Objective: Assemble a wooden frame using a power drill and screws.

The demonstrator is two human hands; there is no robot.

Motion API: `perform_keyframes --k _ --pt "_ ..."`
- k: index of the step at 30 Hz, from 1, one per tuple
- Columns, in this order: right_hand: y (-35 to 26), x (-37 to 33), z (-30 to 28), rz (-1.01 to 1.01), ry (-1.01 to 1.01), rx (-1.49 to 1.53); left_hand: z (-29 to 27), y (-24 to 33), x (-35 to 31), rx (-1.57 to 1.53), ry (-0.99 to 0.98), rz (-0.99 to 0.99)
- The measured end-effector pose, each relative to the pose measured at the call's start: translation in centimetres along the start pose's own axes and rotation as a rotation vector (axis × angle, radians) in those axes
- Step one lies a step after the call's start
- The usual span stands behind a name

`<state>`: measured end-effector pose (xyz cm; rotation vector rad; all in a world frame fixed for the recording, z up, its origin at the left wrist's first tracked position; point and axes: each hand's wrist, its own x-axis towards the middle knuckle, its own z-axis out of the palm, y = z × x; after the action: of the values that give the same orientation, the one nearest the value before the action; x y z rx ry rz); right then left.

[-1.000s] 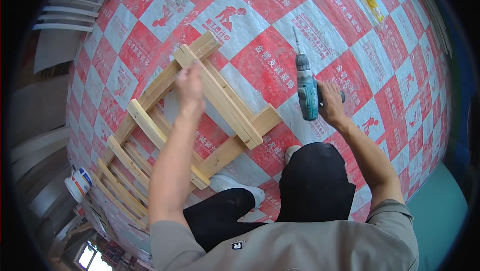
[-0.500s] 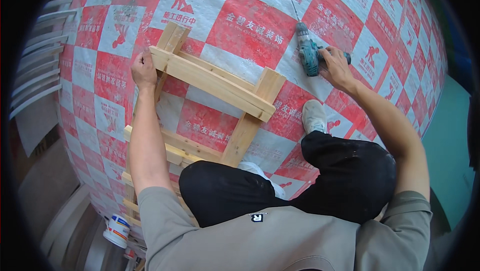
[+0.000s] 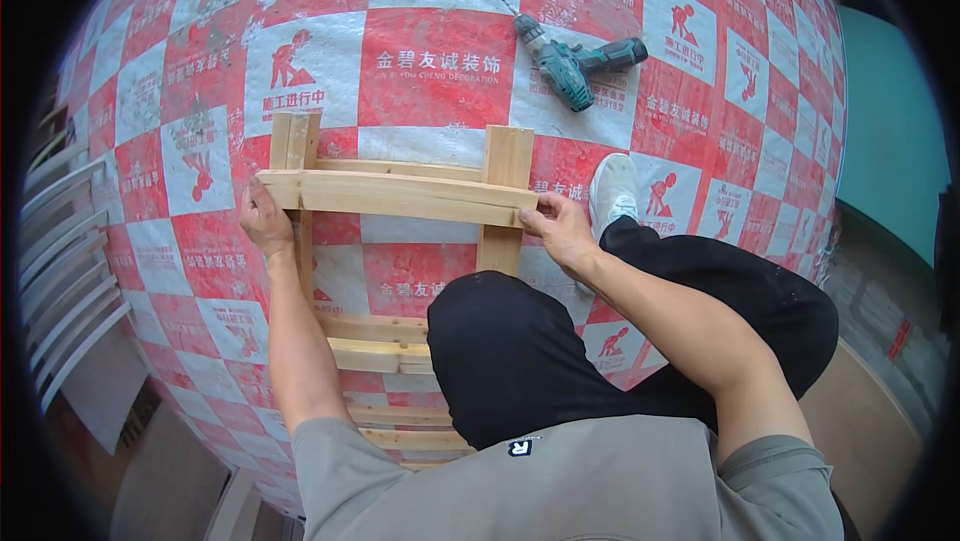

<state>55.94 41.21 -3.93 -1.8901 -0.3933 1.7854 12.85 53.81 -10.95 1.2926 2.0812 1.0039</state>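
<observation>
A pale wooden slat point(image 3: 400, 198) lies across two long side rails of a wooden frame, near their far ends. My left hand point(image 3: 268, 219) grips the slat's left end beside the left rail point(image 3: 294, 141). At the other end, the fingers of my right hand point(image 3: 560, 231) pinch the slat just past the right rail point(image 3: 508, 156). Right behind the held slat runs another crosspiece point(image 3: 400, 168). A teal and black cordless drill point(image 3: 570, 66) with a long thin bit lies on its side beyond my right hand, touched by neither hand.
Red and white checked sheeting point(image 3: 440, 61) covers the floor. More crosspieces point(image 3: 390, 355) of the frame run beside and below my bent knee point(image 3: 500, 341). White curved slats point(image 3: 75, 261) stand at the left. A green panel point(image 3: 890, 131) is at the right, near my shoe point(image 3: 613, 189).
My right hand has let go of the drill and taken the slat's right end. The slat now lies more level in view, as the view has turned. My left hand stays at its end.
</observation>
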Motion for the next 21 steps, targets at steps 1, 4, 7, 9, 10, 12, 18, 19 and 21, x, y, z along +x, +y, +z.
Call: perform_keyframes --k 1,4,7,9,10,12,18,19,21 --pt "0.3 -0.1 0.4 -0.075 0.02 0.035 -0.5 -0.7 0.1 -0.017 -0.001 -0.027" --pt "-0.8 -0.3 0.4 -0.095 0.069 0.006 -0.2 0.6 -0.1 -0.041 -0.023 -0.005" --pt "-1.0 0.1 0.6 -0.133 0.109 -0.098 -0.2 0.9 0.0 -0.072 -0.036 -0.031" --pt "-1.5 0.3 0.9 -0.186 0.134 -0.086 -0.2 1.1 0.1 -0.072 -0.038 -0.051" --pt "-1.4 -0.2 1.0 -0.179 0.124 -0.121 -0.1 1.2 -0.2 -0.098 -0.025 -0.033" --pt "-1.0 -0.8 0.7 -0.18 0.1 -0.192 0.0 1.0 -0.5 -0.126 -0.02 -0.028" --pt "-0.7 -0.4 0.4 -0.127 0.061 -0.09 -0.2 1.2 -0.2 -0.128 -0.057 -0.026" --pt "-0.5 -0.1 0.3 -0.12 0.056 -0.084 -0.1 1.3 -0.2 -0.118 -0.06 -0.027" --pt "-0.9 -0.1 0.8 -0.162 0.064 -0.066 -0.3 1.4 -0.1 -0.168 -0.057 -0.034"
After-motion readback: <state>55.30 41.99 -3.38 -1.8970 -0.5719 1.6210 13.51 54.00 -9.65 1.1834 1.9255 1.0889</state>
